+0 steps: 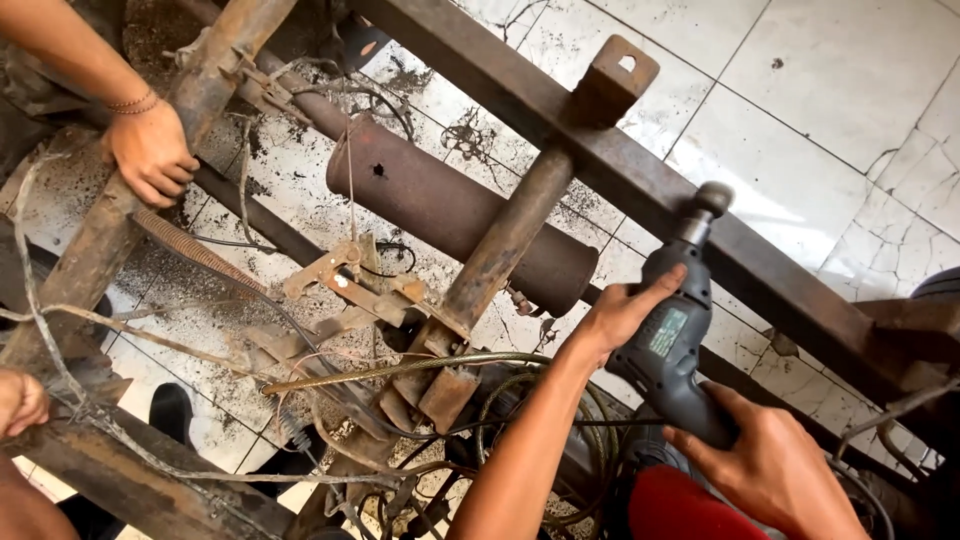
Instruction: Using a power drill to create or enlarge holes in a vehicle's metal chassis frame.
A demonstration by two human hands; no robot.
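A grey power drill [672, 345] points up and away from me, with its chuck [708, 203] against the long rusty steel beam [520, 85] that crosses the view. My left hand [618, 312] presses on the side of the drill's body, thumb on top. Lower down, my right hand [770, 468] is wrapped around the drill's handle. A rusty round bar [505, 240] meets the beam just left of the chuck, under a small rusty bracket with a hole [612, 78].
Another person's hand [150, 150] grips a rusty frame rail [95, 245] at the upper left; a second hand [20, 400] shows at the left edge. A rusty cylinder [440, 205], a spring [195, 250], loose cables [400, 370] and a black shoe [172, 410] lie over the white tiled floor [830, 70].
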